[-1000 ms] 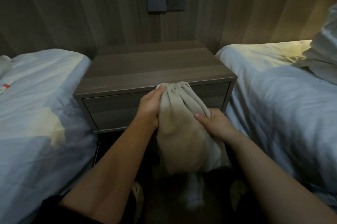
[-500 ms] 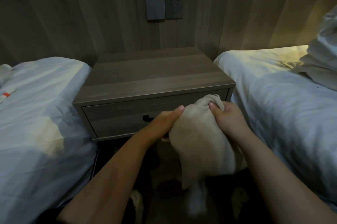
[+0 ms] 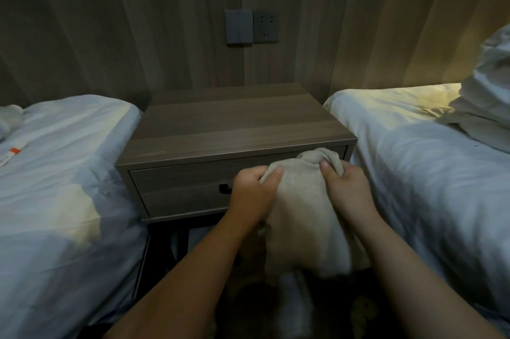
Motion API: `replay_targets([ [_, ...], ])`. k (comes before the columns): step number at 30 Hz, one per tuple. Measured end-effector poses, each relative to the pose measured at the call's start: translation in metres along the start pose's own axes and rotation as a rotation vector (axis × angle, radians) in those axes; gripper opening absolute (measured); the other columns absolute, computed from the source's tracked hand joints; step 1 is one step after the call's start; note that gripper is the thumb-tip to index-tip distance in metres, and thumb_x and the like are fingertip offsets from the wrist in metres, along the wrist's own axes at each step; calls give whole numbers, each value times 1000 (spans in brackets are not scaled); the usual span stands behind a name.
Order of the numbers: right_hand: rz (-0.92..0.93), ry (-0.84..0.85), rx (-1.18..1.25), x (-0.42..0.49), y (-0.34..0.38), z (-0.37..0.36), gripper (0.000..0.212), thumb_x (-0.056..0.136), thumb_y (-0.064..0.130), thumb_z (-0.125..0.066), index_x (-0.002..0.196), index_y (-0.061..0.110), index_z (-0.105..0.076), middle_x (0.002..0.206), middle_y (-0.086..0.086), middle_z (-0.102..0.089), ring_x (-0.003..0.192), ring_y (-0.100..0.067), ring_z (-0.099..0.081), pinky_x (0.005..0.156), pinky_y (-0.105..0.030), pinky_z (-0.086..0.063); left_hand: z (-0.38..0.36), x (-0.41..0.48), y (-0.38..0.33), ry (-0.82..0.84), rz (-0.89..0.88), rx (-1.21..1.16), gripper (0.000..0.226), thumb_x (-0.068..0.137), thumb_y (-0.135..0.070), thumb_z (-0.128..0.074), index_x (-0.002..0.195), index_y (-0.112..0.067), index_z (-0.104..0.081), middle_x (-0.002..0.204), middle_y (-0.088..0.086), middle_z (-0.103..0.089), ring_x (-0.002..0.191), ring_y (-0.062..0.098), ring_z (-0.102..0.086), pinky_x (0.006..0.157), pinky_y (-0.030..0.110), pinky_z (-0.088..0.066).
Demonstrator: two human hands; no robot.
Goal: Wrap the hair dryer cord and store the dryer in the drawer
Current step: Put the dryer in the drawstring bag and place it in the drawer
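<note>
Both hands are clamped on a beige cloth bag (image 3: pixel 306 217), which hangs in front of the table (image 3: pixel 234 123) that stands between the left bed (image 3: pixel 55 173) and the right bed (image 3: pixel 414 159). The left hand (image 3: pixel 252 195) grips the cloth just below the top, thumb laid across the front. The right hand (image 3: pixel 347 192) pinches the bunched neck, most likely to keep the mouth closed so nothing slips out.

The hair dryer itself is not visible, and neither is its cord. The bag hangs full and heavy below the hands, so the hair dryer is probably inside, with the cord tucked in beside it.

The bag is held high and close to the drawer (image 3: pixel 179 187), covering the right part of its front. That suits a move straight into it. The drawer is shut, though, and its dark handle (image 3: pixel 225 188) sits just left of the left hand. One hand will probably have to let go to pull it, so the other needs a firm hold on the neck first.
</note>
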State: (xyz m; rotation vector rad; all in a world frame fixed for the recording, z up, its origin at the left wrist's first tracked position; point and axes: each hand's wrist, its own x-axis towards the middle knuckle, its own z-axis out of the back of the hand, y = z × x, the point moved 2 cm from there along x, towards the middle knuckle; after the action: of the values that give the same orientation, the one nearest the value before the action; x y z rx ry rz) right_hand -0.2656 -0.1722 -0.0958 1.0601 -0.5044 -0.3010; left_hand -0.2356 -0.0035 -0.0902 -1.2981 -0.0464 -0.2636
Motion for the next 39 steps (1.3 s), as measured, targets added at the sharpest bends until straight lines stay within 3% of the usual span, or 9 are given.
replay_targets([
  [4, 68, 99, 25, 0, 3, 3, 64, 90, 30, -55, 144, 30, -21, 122, 9, -44, 111, -7, -44, 91, -25, -36, 9, 7, 0, -6, 26, -16, 36, 89, -25, -58, 61, -2, -56, 54, 5, -43, 54, 17, -42, 51, 24, -35],
  [7, 273, 248, -165, 1, 7, 6, 61, 92, 32, -51, 144, 35, -21, 149, 9, -25, 134, -6, -26, 108, -29, -23, 14, 8, -1, 14, 30, -4, 35, 89, -25, -57, 58, -9, -52, 52, 1, -42, 49, 12, -40, 45, 19, -35],
  [12, 54, 679, -114, -3, 8, 7, 30, 85, 54, -51, 113, 46, -44, 125, 12, -55, 105, 5, -53, 78, -5, -40, 17, 7, -6, -55, -6, -50, 37, 90, -22, -56, 55, -11, -51, 53, 2, -44, 49, 12, -41, 49, 23, -37],
  [14, 10, 823, -50, -8, 4, 6, 70, 59, 74, -62, 119, 50, -35, 129, 17, -49, 110, 7, -49, 88, -9, -40, 17, 8, -5, -95, -18, -55, 42, 90, -21, -56, 50, -14, -44, 48, -2, -39, 45, 8, -37, 44, 16, -33],
  [17, 26, 959, -69, -11, -2, 0, 105, 50, 57, -77, 135, 46, -16, 137, 25, -34, 126, 4, -35, 101, -14, -30, 19, 10, 0, -132, 5, -67, 46, 90, -18, -57, 47, -17, -40, 45, -7, -35, 39, 3, -33, 39, 11, -29],
  [20, 73, 894, -108, -15, 4, -4, 90, 60, 43, -75, 131, 49, -20, 125, 37, -34, 116, 18, -34, 87, -2, -30, 20, 12, 3, -135, 36, -75, 41, 90, -19, -56, 52, -12, -45, 50, -1, -38, 46, 9, -37, 43, 16, -33],
  [25, 63, 683, -102, -17, 4, -10, 65, 75, 27, -72, 132, 33, -41, 116, 19, -52, 106, 5, -49, 79, -10, -37, 18, 18, 10, -130, 158, -151, 33, 91, -23, -56, 84, 8, -64, 68, 10, -53, 62, 18, -49, 56, 26, -41],
  [35, -156, 508, 15, -9, -15, -5, 52, 81, 26, -67, 130, 24, -48, 111, 4, -60, 95, -7, -57, 74, -23, -45, 31, 36, 22, 87, 305, -281, 18, 96, -22, -47, 100, -17, -63, 94, 5, -64, 80, 17, -59, 60, 28, -53],
  [39, -197, 369, 5, 2, -20, 12, 52, 80, 26, -68, 128, 21, -50, 116, 0, -59, 105, -20, -56, 93, -42, -45, 55, 47, 44, 9, 43, 551, 24, 95, -29, -46, 105, -18, -64, 106, 8, -68, 94, 25, -62, 80, 34, -49],
])
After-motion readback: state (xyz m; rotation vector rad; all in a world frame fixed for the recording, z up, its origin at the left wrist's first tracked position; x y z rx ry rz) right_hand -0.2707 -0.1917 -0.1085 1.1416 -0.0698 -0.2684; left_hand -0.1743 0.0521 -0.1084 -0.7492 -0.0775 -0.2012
